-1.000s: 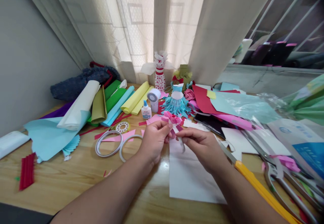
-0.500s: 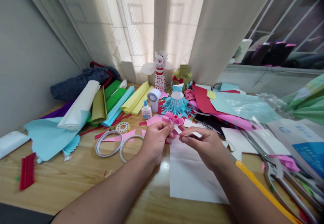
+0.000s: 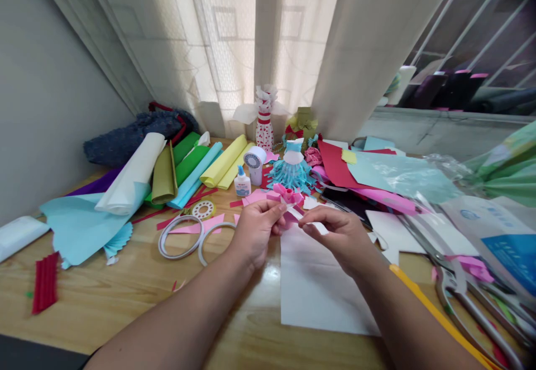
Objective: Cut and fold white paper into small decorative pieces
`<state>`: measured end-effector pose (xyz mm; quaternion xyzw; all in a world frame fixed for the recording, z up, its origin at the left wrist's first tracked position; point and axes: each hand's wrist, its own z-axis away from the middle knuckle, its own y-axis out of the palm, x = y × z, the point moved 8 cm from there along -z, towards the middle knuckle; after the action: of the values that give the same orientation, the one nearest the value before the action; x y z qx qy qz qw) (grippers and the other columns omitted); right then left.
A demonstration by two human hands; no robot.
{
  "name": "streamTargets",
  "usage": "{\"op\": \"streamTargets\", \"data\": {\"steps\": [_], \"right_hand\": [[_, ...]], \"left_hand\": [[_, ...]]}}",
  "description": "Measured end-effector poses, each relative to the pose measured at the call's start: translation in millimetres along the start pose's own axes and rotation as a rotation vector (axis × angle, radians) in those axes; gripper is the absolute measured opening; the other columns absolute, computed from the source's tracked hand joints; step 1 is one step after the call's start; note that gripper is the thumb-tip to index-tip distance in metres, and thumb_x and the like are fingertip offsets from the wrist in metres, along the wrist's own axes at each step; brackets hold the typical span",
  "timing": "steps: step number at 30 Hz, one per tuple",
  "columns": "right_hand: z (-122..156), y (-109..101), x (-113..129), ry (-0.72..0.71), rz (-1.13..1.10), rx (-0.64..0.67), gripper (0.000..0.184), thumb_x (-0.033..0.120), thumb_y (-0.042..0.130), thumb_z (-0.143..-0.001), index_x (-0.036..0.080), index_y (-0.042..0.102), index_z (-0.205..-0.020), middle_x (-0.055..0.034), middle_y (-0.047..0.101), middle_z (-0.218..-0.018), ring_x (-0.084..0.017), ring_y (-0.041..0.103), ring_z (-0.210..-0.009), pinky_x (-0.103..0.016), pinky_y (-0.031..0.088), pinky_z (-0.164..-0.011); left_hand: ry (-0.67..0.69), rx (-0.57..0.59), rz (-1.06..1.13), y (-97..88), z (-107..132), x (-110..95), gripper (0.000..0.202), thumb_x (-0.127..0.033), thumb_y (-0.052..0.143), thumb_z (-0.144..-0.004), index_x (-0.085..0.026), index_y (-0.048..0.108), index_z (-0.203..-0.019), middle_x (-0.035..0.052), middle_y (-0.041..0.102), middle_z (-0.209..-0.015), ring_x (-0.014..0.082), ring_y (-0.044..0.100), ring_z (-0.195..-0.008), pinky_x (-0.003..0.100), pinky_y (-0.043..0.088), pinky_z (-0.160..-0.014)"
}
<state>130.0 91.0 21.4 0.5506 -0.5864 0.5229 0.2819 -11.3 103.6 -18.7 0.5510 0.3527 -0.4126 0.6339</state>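
Note:
A pink folded-paper piece like a flower (image 3: 288,193) is pinched at its base by my left hand (image 3: 258,230), which is closed. My right hand (image 3: 341,237) is closed just to the right, thumb and forefinger pinching a narrow white strip (image 3: 295,212). That strip runs between the two hands, below the pink paper. Whether it is paper or tape I cannot tell, and my left fingers hide where it joins the pink piece. Under my right hand and forearm lies a white sheet (image 3: 318,286) on the wooden table (image 3: 138,297).
Left of my hands lie tape rolls (image 3: 181,237) and a glue bottle (image 3: 242,183). Rolled coloured papers (image 3: 129,174) fill the left back. A blue fringed paper dress (image 3: 293,166) stands ahead. Large scissors (image 3: 454,280) and a yellow-handled tool (image 3: 422,300) are by my right forearm.
The white strip now shows stretched between my hands. My right hand's fingers have shifted slightly. My left hand keeps its hold, and the other things stay put.

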Motion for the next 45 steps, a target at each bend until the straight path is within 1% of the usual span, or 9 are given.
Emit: {"op": "streamTargets", "data": {"steps": [5, 11, 15, 22, 26, 30, 35, 40, 45], "right_hand": [[3.1, 3.9, 16.5, -0.153, 0.168, 0.048, 0.021, 0.005, 0.054, -0.069, 0.019, 0.069, -0.074, -0.0029, 0.069, -0.076, -0.016, 0.062, -0.07, -0.028, 0.048, -0.068], [5.7, 11.7, 22.9, -0.252, 0.333, 0.106, 0.031, 0.0, 0.048, -0.067, 0.017, 0.069, -0.082, -0.0038, 0.069, -0.082, -0.016, 0.062, -0.076, -0.028, 0.048, -0.072], [5.6, 10.5, 17.8, -0.198, 0.351, 0.119, 0.03, 0.002, 0.047, -0.068, 0.018, 0.069, -0.082, -0.0033, 0.07, -0.083, -0.016, 0.062, -0.076, -0.026, 0.048, -0.069], [1.9, -13.0, 4.0, 0.012, 0.345, -0.138, 0.012, 0.023, 0.055, -0.077, 0.017, 0.065, -0.073, -0.0018, 0.066, -0.065, -0.014, 0.057, -0.056, -0.025, 0.044, -0.053], [0.3, -15.8, -3.2, 0.061, 0.307, -0.161, 0.015, 0.029, 0.056, -0.079, 0.017, 0.065, -0.075, -0.0015, 0.066, -0.064, -0.014, 0.056, -0.054, -0.025, 0.044, -0.052], [0.8, -11.1, -0.7, 0.01, 0.39, -0.132, 0.013, 0.027, 0.057, -0.08, 0.019, 0.068, -0.079, -0.0021, 0.066, -0.068, -0.015, 0.057, -0.058, -0.026, 0.044, -0.056], [1.6, 0.7, 7.8, -0.089, 0.55, -0.118, 0.016, 0.031, 0.063, -0.077, 0.017, 0.07, -0.084, -0.0019, 0.056, -0.066, -0.014, 0.05, -0.056, -0.027, 0.04, -0.054], [-0.5, 7.5, 11.0, -0.103, 0.551, -0.176, 0.019, 0.034, 0.065, -0.076, 0.016, 0.069, -0.082, -0.0035, 0.056, -0.071, -0.016, 0.051, -0.062, -0.028, 0.041, -0.059], [-4.1, 8.0, 9.0, -0.057, 0.481, -0.248, 0.016, 0.034, 0.064, -0.076, 0.019, 0.069, -0.073, -0.0018, 0.055, -0.066, -0.016, 0.053, -0.063, -0.028, 0.042, -0.06]], "left_hand": [[0.005, -0.01, -0.009, -1.4, 0.7, 0.0, 0.024, -0.025, 0.072, -0.066, -0.012, 0.055, -0.056, -0.0041, 0.051, -0.046, 0.0038, 0.04, -0.039, 0.016, 0.03, -0.041], [0.016, -0.007, -0.03, -3.1, -0.4, 0.3, 0.026, -0.027, 0.071, -0.067, -0.013, 0.053, -0.056, -0.0044, 0.05, -0.046, 0.0043, 0.04, -0.04, 0.017, 0.03, -0.042], [0.025, -0.006, -0.045, -2.1, 0.5, -1.3, 0.026, -0.029, 0.07, -0.068, -0.014, 0.052, -0.056, -0.0059, 0.047, -0.042, 0.0048, 0.038, -0.038, 0.017, 0.03, -0.042], [0.072, -0.038, -0.097, -4.1, 0.6, -6.8, 0.022, -0.027, 0.07, -0.068, -0.014, 0.055, -0.058, -0.0054, 0.046, -0.041, 0.0058, 0.039, -0.04, 0.018, 0.027, -0.043], [0.086, -0.042, -0.12, -6.1, -0.9, -7.3, 0.022, -0.028, 0.071, -0.068, -0.013, 0.058, -0.059, -0.0052, 0.046, -0.043, 0.0047, 0.037, -0.04, 0.017, 0.025, -0.042], [0.087, -0.029, -0.124, -6.3, -1.8, -6.4, 0.023, -0.03, 0.071, -0.067, -0.013, 0.058, -0.058, -0.005, 0.046, -0.044, 0.0041, 0.034, -0.039, 0.017, 0.024, -0.041], [0.104, -0.029, -0.122, -4.9, -1.8, -8.2, 0.023, -0.029, 0.071, -0.067, -0.013, 0.057, -0.057, -0.0052, 0.046, -0.047, 0.0047, 0.038, -0.042, 0.017, 0.028, -0.044], [0.104, -0.01, -0.139, -1.4, -0.2, -8.5, 0.024, -0.026, 0.069, -0.069, -0.013, 0.056, -0.055, -0.0049, 0.046, -0.045, 0.0049, 0.038, -0.042, 0.018, 0.029, -0.046], [0.097, 0.001, -0.155, 1.5, 1.4, -7.0, 0.021, -0.025, 0.068, -0.069, -0.013, 0.058, -0.056, -0.0048, 0.046, -0.045, 0.0056, 0.037, -0.044, 0.018, 0.028, -0.046]]}}
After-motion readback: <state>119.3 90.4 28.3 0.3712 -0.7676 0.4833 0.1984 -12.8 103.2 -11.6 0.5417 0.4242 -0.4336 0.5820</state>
